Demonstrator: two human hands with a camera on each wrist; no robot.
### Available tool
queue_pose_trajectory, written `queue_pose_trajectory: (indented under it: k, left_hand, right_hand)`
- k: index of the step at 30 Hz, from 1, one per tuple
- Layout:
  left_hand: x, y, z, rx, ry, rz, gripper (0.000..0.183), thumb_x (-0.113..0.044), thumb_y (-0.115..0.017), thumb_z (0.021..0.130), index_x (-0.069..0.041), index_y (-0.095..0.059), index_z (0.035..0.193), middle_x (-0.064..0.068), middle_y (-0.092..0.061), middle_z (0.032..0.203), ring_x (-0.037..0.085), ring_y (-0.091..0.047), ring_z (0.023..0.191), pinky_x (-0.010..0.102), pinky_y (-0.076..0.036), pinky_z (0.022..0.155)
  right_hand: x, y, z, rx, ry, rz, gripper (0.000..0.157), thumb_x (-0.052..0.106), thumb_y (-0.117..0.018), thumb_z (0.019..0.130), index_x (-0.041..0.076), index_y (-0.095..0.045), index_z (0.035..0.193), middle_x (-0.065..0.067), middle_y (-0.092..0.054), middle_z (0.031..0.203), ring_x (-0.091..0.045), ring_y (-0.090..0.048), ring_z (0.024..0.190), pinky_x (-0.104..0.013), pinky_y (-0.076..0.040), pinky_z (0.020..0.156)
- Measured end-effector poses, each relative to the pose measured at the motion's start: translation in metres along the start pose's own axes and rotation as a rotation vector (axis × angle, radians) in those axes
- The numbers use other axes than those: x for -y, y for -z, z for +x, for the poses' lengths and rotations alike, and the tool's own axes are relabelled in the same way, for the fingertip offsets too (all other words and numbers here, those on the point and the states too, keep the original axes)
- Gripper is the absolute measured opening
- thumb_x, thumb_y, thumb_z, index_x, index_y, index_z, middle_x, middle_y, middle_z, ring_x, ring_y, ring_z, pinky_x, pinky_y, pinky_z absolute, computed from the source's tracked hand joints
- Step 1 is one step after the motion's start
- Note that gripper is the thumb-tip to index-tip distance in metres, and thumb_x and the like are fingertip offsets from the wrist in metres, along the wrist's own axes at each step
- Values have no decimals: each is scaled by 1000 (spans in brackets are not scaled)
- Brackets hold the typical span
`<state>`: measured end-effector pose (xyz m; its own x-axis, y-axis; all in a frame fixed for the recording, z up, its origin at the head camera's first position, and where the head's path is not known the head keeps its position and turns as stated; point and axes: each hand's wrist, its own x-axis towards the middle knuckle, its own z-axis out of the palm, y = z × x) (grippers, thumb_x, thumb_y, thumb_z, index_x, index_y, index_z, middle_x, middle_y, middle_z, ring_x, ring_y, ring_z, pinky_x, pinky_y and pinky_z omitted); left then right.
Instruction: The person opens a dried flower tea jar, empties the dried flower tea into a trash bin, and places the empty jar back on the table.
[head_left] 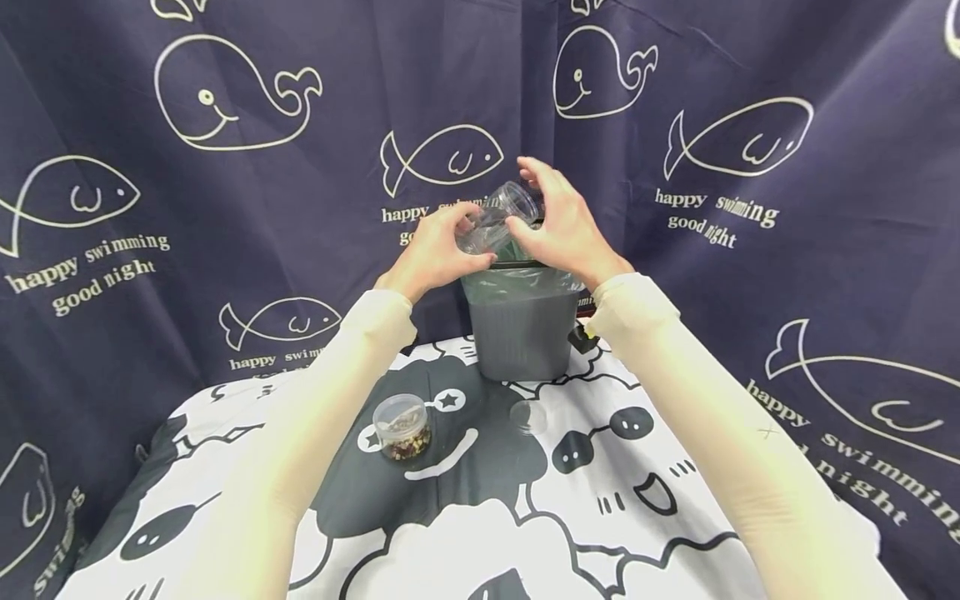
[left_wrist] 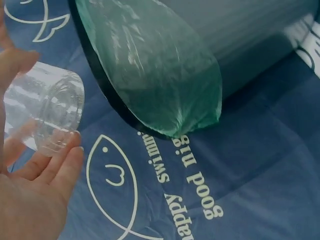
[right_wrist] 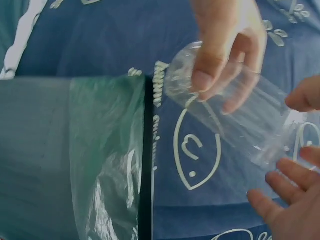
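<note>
A clear plastic jar (head_left: 491,223), see-through and with nothing visible inside, is held tilted over the rim of a dark grey trash bin (head_left: 521,337). My left hand (head_left: 433,250) grips the jar by its lower end, thumb on one side and fingers on the other, as the left wrist view shows. Around the upper end, my right hand (head_left: 564,218) has its fingers spread, the thumb right at the jar's edge. In the right wrist view those fingers (right_wrist: 292,182) stand apart from the jar (right_wrist: 240,112). A green liner bag (left_wrist: 165,75) folds over the bin's rim.
A small clear tub (head_left: 402,427) with multicoloured bits at its bottom stands on the cartoon-print cloth (head_left: 457,550). Right of it lies a clear round disc (head_left: 528,417), like a lid. Beside the bin is a small black object (head_left: 582,337). A navy curtain (head_left: 435,75) hangs behind.
</note>
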<state>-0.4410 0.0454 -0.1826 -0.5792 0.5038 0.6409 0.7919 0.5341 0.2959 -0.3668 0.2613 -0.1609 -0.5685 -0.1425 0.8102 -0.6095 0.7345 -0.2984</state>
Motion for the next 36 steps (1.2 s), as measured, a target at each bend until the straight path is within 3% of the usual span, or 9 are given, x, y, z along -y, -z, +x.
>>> queue_pose_trajectory:
  k: [5, 8, 11, 14, 19, 28, 32, 36]
  left_hand:
    - [0, 9, -12, -41, 103, -109, 66, -36, -90, 76, -16, -62, 133, 5, -71, 115, 20, -68, 109, 35, -52, 97]
    - [1, 10, -22, -73, 149, -175, 65, -37, -89, 77, -15, -62, 131, 5, -71, 116, 20, -68, 109, 34, -53, 97]
    - [2, 9, -33, -93, 180, -223, 65, -39, -87, 79, -14, -61, 132, 5, -70, 118, 20, -68, 107, 35, -54, 95]
    - [0, 7, -47, -109, 218, -260, 65, -41, -86, 79, -14, -61, 132, 4, -69, 118, 19, -68, 106, 34, -54, 93]
    - [-6, -1, -68, -109, 285, -329, 66, -42, -88, 78, -11, -59, 129, 3, -69, 119, 18, -69, 105, 35, -55, 93]
    - [-9, -20, -91, -22, 426, -370, 65, -43, -86, 80, -13, -53, 127, 1, -69, 119, 19, -67, 109, 39, -55, 92]
    - [-9, -32, -105, -5, 455, -377, 64, -41, -87, 79, -12, -52, 125, 1, -69, 117, 20, -67, 107, 39, -55, 91]
    - [-8, -46, -117, 6, 481, -378, 63, -41, -86, 78, -12, -52, 122, 1, -68, 116, 21, -67, 105, 39, -56, 89]
  right_hand:
    - [13, 9, -11, -147, -152, 92, 62, 12, -67, 88, 14, -52, 147, -6, -64, 134, -14, -60, 124, -30, -53, 96]
    - [15, 9, -23, -224, -228, 119, 43, 8, -61, 85, 11, -64, 129, -5, -70, 113, -13, -66, 103, -24, -53, 86]
    - [12, 4, -36, -222, -285, 110, 28, 7, -55, 84, 9, -69, 108, -4, -69, 96, -13, -64, 84, -20, -49, 77]
    - [7, -4, -50, -160, -317, 78, 21, 9, -52, 84, 11, -69, 98, -3, -68, 88, -13, -60, 77, -22, -45, 73]
    - [0, -18, -75, -30, -344, 47, 19, 14, -54, 84, 15, -70, 95, -2, -68, 80, -17, -59, 72, -31, -44, 70]
    - [-11, -45, -112, 269, -310, 9, 20, 17, -57, 85, 15, -73, 96, 1, -68, 81, -17, -62, 75, -35, -48, 74]
    - [-18, -57, -124, 411, -286, -20, 22, 17, -57, 85, 14, -74, 98, 3, -71, 84, -15, -64, 78, -35, -50, 76]
    - [-25, -70, -136, 499, -274, -27, 23, 16, -59, 83, 12, -75, 99, 3, -72, 83, -14, -64, 76, -35, -51, 75]
